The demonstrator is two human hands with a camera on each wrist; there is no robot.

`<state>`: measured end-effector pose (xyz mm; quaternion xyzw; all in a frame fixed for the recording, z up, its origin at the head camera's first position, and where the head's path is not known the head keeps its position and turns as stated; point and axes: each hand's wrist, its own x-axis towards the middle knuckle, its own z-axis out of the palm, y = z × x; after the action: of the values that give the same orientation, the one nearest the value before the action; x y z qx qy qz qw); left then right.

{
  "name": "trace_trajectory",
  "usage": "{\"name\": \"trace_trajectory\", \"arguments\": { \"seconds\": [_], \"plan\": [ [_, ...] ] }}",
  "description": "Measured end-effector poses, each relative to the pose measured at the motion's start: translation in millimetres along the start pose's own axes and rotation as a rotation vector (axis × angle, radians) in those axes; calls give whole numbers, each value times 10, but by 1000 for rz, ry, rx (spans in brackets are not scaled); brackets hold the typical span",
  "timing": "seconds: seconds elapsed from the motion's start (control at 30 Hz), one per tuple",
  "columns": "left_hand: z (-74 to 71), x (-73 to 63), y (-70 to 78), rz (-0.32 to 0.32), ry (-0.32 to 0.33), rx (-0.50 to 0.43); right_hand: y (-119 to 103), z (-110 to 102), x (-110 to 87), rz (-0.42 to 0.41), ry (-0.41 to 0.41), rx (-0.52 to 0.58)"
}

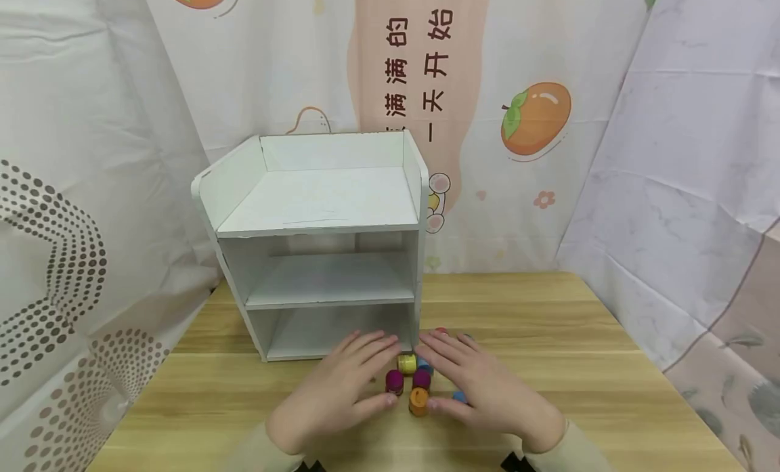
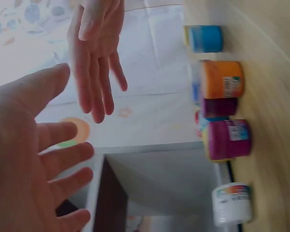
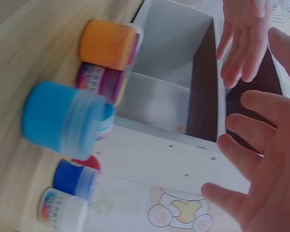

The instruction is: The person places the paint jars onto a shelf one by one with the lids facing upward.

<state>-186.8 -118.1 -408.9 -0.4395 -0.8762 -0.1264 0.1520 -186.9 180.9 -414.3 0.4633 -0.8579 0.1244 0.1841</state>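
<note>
Both hands hover palm down above a wooden table, fingers spread, with small lidded jars, like paint pots, standing beneath and between them. My left hand [image 1: 344,384] is nearest a purple jar [image 1: 394,382]. An orange jar [image 1: 418,401] stands between the two thumbs, close to my right hand [image 1: 481,387]. Behind it are another purple jar [image 1: 421,379] and a yellow one [image 1: 407,363]. The right hand partly hides a blue jar [image 1: 460,396]. A white jar [image 2: 232,204] shows in the left wrist view; a dark blue jar [image 3: 73,176] shows in the right wrist view. Neither hand touches a jar.
A white shelf unit [image 1: 329,303] with a raised-edge top and two lower levels stands behind the left hand. Printed cloth [image 1: 530,208] hangs at the back and both sides. The wooden table [image 1: 518,309] extends to the right of the shelf.
</note>
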Motion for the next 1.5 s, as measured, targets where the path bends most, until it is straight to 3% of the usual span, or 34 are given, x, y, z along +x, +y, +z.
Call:
{"name": "trace_trajectory", "arguments": {
  "seconds": [0.2, 0.37, 0.6, 0.77, 1.03, 1.3, 1.5],
  "plan": [
    [-190, 52, 8, 129, 259, -19, 0, -108, 111, -128, 184, 23],
    [-306, 73, -12, 182, 439, -19, 2, -175, 177, -199, 328, 27],
    [-437, 107, -68, 224, 630, -69, -1, -253, 217, -209, 424, 33],
    [-522, 141, -148, 231, 776, -91, 0, -293, 277, -210, 469, 142],
    [-677, 85, -326, 135, 935, -120, 16, -328, 351, -146, 526, 330],
    [-739, -67, -562, -22, 1001, -206, 40, -318, 444, -65, 539, 379],
    [-762, -107, -641, -121, 1079, -194, 39, -276, 519, 25, 525, 397]
  ]
}}
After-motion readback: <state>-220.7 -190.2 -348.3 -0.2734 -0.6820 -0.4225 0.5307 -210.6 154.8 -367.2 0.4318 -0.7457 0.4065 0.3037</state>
